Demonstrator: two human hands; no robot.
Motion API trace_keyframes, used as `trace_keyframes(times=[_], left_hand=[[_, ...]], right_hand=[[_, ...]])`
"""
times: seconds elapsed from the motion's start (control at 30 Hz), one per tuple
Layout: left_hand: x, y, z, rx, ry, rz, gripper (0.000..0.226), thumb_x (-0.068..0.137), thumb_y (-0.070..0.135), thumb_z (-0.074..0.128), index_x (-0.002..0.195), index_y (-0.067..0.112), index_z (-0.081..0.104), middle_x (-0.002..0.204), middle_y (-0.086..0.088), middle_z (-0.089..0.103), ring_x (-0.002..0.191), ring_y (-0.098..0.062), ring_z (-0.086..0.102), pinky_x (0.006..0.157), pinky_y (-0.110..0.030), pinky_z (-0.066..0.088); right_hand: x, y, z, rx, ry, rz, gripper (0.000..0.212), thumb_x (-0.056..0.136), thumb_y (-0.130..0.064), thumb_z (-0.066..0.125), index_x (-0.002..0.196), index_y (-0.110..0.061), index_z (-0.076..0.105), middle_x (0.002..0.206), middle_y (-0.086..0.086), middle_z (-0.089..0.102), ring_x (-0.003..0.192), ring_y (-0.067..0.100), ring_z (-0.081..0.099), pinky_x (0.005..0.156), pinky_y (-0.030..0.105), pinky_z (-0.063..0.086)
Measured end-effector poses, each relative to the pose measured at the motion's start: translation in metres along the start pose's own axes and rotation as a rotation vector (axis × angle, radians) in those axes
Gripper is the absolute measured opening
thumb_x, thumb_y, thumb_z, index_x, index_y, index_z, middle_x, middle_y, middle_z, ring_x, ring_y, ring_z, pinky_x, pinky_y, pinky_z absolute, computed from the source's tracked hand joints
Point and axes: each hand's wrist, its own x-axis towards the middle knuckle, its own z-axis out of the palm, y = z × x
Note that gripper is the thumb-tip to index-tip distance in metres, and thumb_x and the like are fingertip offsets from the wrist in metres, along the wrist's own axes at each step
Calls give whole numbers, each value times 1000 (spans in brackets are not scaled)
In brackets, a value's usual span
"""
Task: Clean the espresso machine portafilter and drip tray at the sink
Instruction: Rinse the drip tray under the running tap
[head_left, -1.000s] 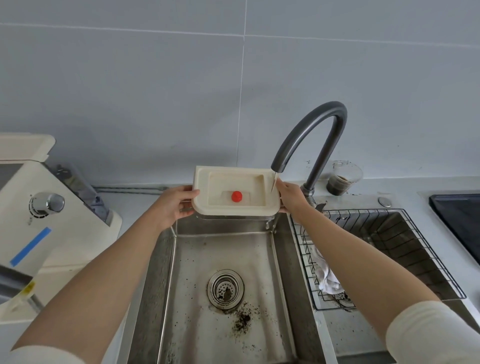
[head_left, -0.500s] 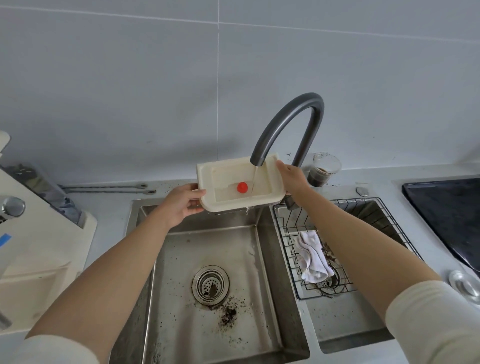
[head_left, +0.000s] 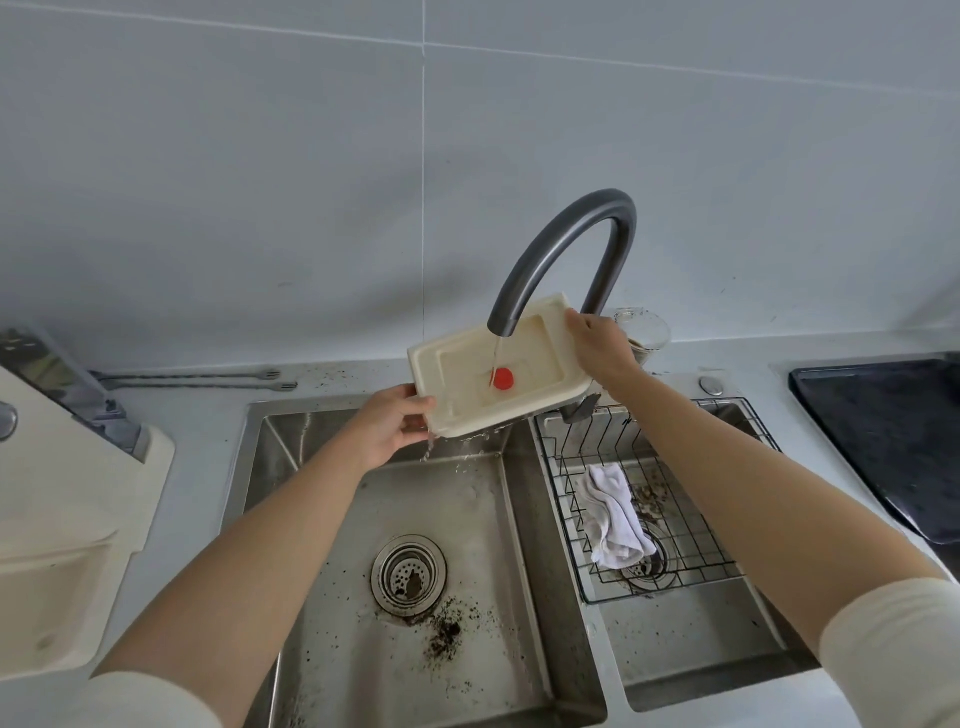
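Cream drip tray (head_left: 457, 410), tilted, red float (head_left: 503, 378)

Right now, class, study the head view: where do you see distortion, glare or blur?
Head view: wide-angle lens bows the grey wall's tile seam; light is soft, shadows faint; the stainless steel sink basin shows sheen, no harsh glare; the cream plastic drip tray looks sharp.

Drip tray (head_left: 524, 410) under faucet (head_left: 566, 249), above sink (head_left: 363, 519), cloth (head_left: 615, 514) in right basket (head_left: 691, 561)
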Motion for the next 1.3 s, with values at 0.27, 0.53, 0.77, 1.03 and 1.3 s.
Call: trace_keyframes(times=[0.27,0.53,0.77,1.03,1.3], left_hand=[[1,-10,16,-40,-33,-15,24,92,4,49,117,4,49,99,-9,61,91,-23,59,89,-41,48],[-3,-22,15,-8,-32,6,30,91,10,54,119,10,44,104,-5,61,92,-21,61,82,-39,48],[-15,-17,-4,-10,-1,36,30,90,10,55,119,10,45,113,-9,59,95,-23,61,81,-41,50],[-38,-17,-42,1,15,16,27,88,5,55,113,10,46,108,-10,62,94,-25,62,71,-46,57],[-57,-33,-73,-86,29,8,44,84,4,54,126,6,40,120,-16,57,102,-30,59,69,-39,59]], right_hand=[[-3,8,-12,-110,10,-10,41,98,-33,28,62,-17,40,62,-2,41,56,13,38,55,24,31],[-26,5,-16,-110,-68,-134,39,100,-29,29,126,-8,49,112,16,62,88,23,52,72,27,35],[-29,14,-2,-24,-126,-118,45,100,-31,27,139,-11,40,117,11,59,105,25,55,90,34,42],[-43,12,35,122,-227,-46,41,101,-26,28,134,-9,45,126,12,55,119,27,50,102,36,35],[-56,15,69,245,-367,81,39,99,-32,33,124,-10,53,105,6,59,106,27,58,98,45,46]])
